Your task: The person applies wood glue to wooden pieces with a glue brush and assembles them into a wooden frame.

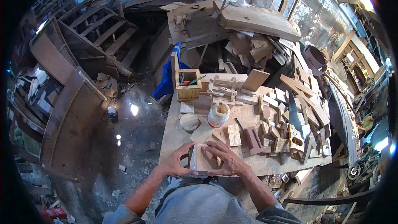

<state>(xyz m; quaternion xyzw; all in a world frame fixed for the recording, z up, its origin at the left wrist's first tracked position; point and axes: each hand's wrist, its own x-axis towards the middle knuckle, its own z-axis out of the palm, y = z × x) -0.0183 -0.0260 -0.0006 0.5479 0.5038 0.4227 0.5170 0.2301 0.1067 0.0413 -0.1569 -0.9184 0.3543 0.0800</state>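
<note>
A small wooden box-like piece [203, 159] stands at the near edge of the workbench, between both hands. My left hand [179, 162] grips its left side, thumb low and fingers at the top. Across its top and right side lies my right hand [227, 159], fingers bent around it. Just beyond are a white jar [218, 115] with an open top and a round wooden disc [189, 122]. A flat wood block [234, 135] lies to the right of the jar.
A handsaw [295, 137] rests among many wood offcuts [273, 128] on the bench's right. A wooden box [188, 87] holding tools stands at the back left, beside blue cloth [166, 79]. A thick plank [259, 20] lies farther back.
</note>
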